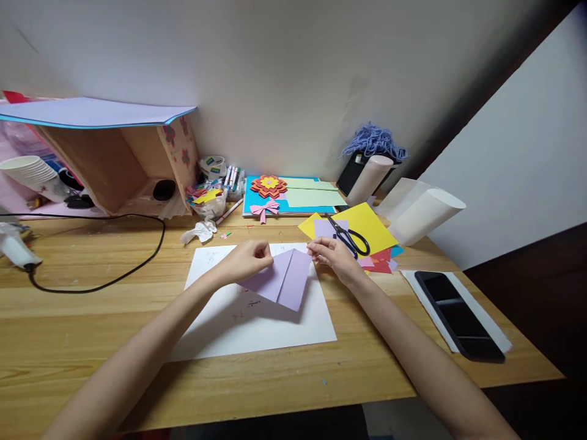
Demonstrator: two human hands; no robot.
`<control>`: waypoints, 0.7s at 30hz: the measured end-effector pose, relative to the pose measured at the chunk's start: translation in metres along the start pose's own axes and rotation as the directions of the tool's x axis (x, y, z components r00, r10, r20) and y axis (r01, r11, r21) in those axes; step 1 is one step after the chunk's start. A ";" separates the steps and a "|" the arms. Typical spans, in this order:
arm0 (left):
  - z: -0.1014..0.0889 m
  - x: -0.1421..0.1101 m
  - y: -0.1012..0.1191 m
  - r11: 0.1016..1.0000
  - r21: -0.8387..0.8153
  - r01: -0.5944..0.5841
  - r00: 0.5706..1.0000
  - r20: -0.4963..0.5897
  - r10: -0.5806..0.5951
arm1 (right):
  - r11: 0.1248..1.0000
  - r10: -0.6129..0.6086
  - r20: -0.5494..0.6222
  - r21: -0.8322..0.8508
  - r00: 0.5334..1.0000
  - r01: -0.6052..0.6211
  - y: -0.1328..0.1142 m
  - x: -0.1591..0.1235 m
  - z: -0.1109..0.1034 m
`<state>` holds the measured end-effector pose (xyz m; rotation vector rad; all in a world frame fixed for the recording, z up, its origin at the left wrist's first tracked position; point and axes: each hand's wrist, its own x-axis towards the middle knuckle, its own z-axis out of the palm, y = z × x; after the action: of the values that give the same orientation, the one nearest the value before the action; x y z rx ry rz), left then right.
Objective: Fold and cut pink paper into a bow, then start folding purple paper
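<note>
A piece of purple paper (287, 278) with a crease or folded edge running across it is held between my two hands. My left hand (247, 261) pinches its upper left edge, fingers closed. At its upper right corner, my right hand (332, 255) grips with thumb and fingertips pressed together. The purple paper is tilted above a large white sheet (293, 330) with small dark and reddish marks, and casts a shadow on it. Just beyond my right hand, black-handled scissors (351, 238) lie on yellow paper (373, 229).
A blue board (250, 198) bearing a layered paper flower (268, 185) and a pink bow (265, 209) lies at the back. Markers (233, 178) stand left of it. A phone (458, 315) rests at right. A glue gun (18, 244) with black cord is at left, near an open box (110, 165).
</note>
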<state>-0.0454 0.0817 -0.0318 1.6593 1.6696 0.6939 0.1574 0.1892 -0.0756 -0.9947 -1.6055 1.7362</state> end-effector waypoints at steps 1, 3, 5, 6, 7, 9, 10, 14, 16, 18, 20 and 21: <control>0.000 0.000 0.001 1.000 -0.005 -0.001 1.000 0.004 0.001 | 1.000 0.006 0.021 -0.001 1.000 -0.006 -0.001 -0.001 0.002; 0.003 -0.001 0.002 1.000 -0.003 -0.014 1.000 0.011 0.014 | 1.000 0.005 0.083 -0.021 0.997 -0.003 -0.001 -0.006 0.009; 0.007 -0.001 0.003 0.999 -0.003 -0.036 0.999 0.015 0.036 | 0.999 -0.008 0.140 -0.050 0.990 0.015 0.001 -0.011 0.017; 0.009 -0.001 0.002 0.999 -0.002 -0.045 0.999 0.012 0.045 | 0.998 -0.015 0.154 -0.060 0.988 0.024 0.001 -0.013 0.021; 0.011 -0.001 0.002 0.999 0.002 -0.049 0.999 0.009 0.049 | 0.997 -0.022 0.158 -0.065 0.987 0.033 0.002 -0.014 0.023; 0.012 -0.001 0.001 0.999 0.013 -0.042 0.999 0.001 0.042 | 0.996 -0.032 0.140 -0.072 0.990 0.043 0.003 -0.015 0.025; 0.012 -0.001 0.000 0.999 0.019 -0.037 0.999 -0.001 0.037 | 0.996 -0.039 0.121 -0.075 0.992 0.048 0.003 -0.015 0.025; 0.005 -0.001 -0.001 0.999 0.021 -0.031 0.999 0.020 0.031 | 0.997 -0.049 0.058 -0.064 0.997 0.053 0.000 -0.011 0.017; 0.000 -0.001 -0.001 0.999 0.004 -0.032 0.999 0.022 0.032 | 0.998 -0.039 0.042 -0.048 0.998 0.041 0.000 -0.008 0.011; -0.004 -0.001 -0.001 0.999 -0.012 -0.031 0.999 0.018 0.031 | 0.999 -0.032 0.019 -0.038 0.999 0.033 0.000 -0.006 0.006; -0.009 -0.001 -0.002 1.000 -0.013 -0.026 1.000 0.015 0.026 | 0.999 -0.033 -0.008 -0.036 0.999 0.032 -0.002 -0.005 0.002; -0.012 -0.002 -0.002 1.000 -0.011 -0.023 1.000 0.016 0.023 | 0.999 -0.034 -0.021 -0.037 0.999 0.034 -0.004 -0.005 0.001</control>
<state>-0.0561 0.0811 -0.0258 1.6742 1.6354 0.6980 0.1594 0.1851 -0.0711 -0.9946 -1.6372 1.6733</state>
